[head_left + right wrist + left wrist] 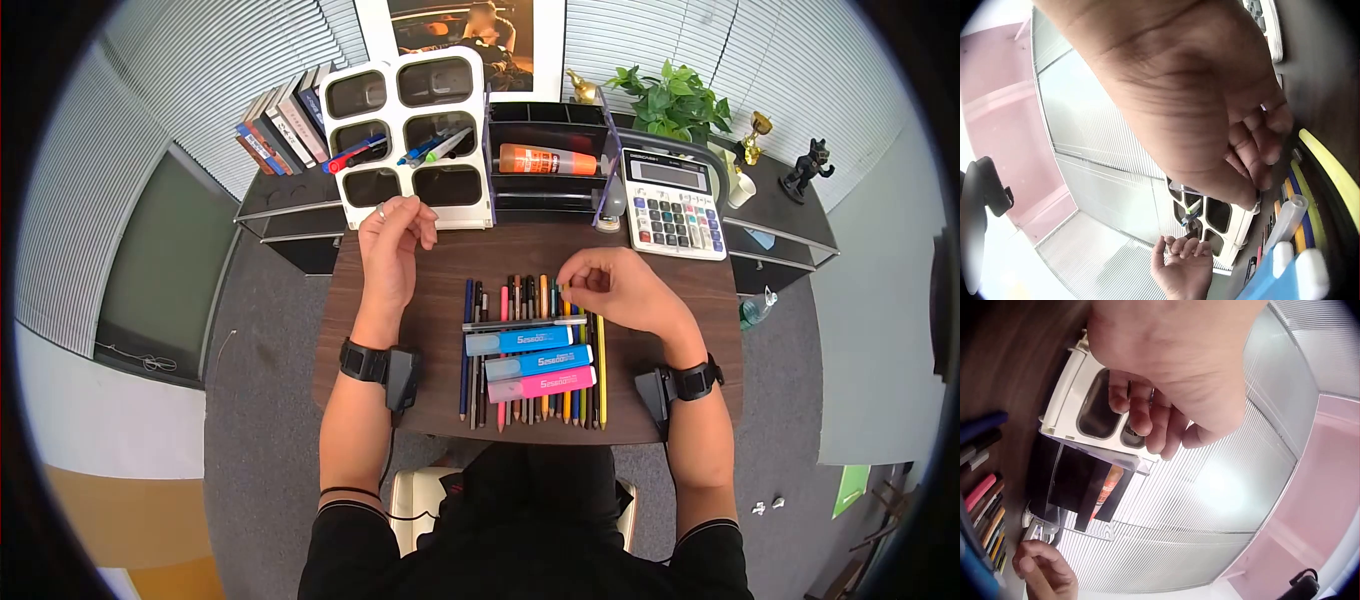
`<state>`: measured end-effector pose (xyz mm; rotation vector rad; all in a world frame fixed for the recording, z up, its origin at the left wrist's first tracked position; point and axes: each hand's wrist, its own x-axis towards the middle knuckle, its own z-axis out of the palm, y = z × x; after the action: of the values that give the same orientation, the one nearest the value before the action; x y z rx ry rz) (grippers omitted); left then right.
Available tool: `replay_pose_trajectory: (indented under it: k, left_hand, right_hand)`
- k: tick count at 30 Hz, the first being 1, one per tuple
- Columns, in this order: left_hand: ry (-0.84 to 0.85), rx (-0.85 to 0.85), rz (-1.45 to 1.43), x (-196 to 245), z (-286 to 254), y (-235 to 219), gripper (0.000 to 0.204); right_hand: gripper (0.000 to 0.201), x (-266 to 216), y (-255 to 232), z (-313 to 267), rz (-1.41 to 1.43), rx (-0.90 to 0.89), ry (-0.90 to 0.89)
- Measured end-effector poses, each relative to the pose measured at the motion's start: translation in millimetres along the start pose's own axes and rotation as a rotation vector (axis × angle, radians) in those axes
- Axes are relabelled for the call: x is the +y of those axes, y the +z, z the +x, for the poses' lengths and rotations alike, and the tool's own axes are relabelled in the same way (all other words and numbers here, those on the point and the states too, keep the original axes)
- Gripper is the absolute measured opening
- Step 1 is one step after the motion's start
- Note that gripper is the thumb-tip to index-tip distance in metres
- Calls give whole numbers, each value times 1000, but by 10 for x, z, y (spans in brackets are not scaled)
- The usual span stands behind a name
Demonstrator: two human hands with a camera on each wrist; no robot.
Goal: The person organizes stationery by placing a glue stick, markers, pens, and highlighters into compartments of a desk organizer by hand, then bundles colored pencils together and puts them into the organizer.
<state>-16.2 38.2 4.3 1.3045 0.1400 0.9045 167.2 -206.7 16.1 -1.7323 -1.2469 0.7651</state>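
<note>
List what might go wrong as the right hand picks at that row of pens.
The right hand curls over the tops of the pens, which lie side by side, so pulling one may drag or roll its neighbours. Three highlighters lie across the row and could slide off. The left hand hovers by the white organizer, which leans back and might tip if bumped.

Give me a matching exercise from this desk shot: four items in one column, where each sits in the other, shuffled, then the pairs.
Items:
1. pink highlighter
2. glue bottle
3. calculator
4. left hand

Places:
A. in the black tray behind the desk
B. at the front edge of the white organizer
C. lying across the row of pencils
D. at the desk's far right corner

Pairs: 1-C, 2-A, 3-D, 4-B
</note>
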Motion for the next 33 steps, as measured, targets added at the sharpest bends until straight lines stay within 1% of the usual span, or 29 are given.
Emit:
replay_pose_trajectory:
  k: [4, 10, 13, 17, 20, 22, 26, 28, 30, 33]
  left_hand:
    - [-18, 3, -17, 11, -12, 19, 27]
    - [-34, -19, 49, 5, -21, 32, 28]
    - [-41, -36, 34, 12, -23, 38, 27]
    - [-72, -34, 74, 49, -43, 93, 26]
    - [-127, -78, 126, 34, -41, 88, 23]
    - [-142, -132, 180, 5, -42, 88, 21]
    - [-149, -263, 298, 30, -52, 178, 21]
    - [-232, -345, 331, 83, -77, 211, 24]
    - [-305, -414, 358, 93, -93, 234, 27]
    - [-350, -507, 179, 96, -94, 215, 25]
  right_hand:
    - [18, -27, -17, -33, 0, -113, -4]
    - [21, -135, -54, -56, -170, -157, -67]
    - [22, -58, -36, -34, -275, -105, -66]
    - [21, -44, -27, -50, -303, -84, -93]
    - [18, -25, -19, -51, -329, -68, -126]
    - [16, -12, -14, -43, -326, -49, -153]
    - [14, -41, 0, -4, -183, 114, -148]
    - [13, -77, -1, 10, -131, 210, -146]
    - [13, -81, 5, 19, -130, 247, -160]
    - [13, -78, 14, 31, -115, 268, -178]
